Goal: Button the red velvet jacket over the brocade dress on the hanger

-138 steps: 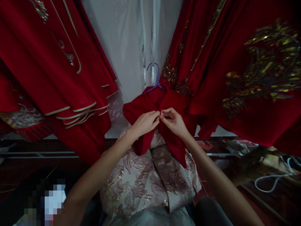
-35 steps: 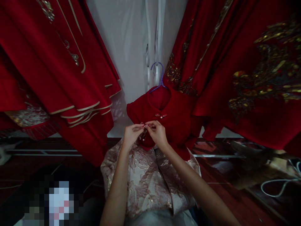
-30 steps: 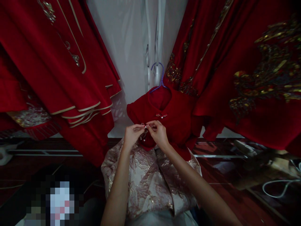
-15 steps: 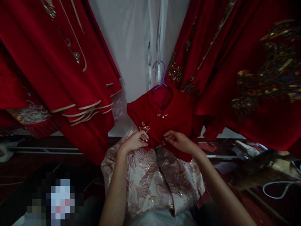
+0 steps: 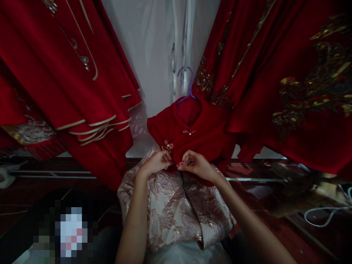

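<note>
A red jacket (image 5: 209, 124) lies spread over my lap, its collar on a purple hanger (image 5: 190, 85). Pearl-beaded fasteners (image 5: 189, 132) dot its front, with a flower-shaped beaded ornament (image 5: 167, 145) at the left side. My left hand (image 5: 156, 162) is closed at the jacket's lower left edge, just below that ornament; its fingertips partly hide what they pinch. Between thumb and fingers, my right hand (image 5: 198, 167) pinches a small beaded fastener (image 5: 180, 164) at the lower front. A pink-and-silver brocade cloth (image 5: 165, 216) lies beneath, across my legs.
Long red garments (image 5: 90, 84) with pale piping hang at left. More red garments (image 5: 253, 110) with gold sequin work hang at right. Behind stands a white cabinet (image 5: 148, 55). A metal rail (image 5: 60, 175) runs low, and a white cable (image 5: 319, 218) loops on the right.
My right hand has moved left and closed on the lower beaded fastener, bringing it nearer my left hand. My left hand stays almost in place at the jacket's edge.
</note>
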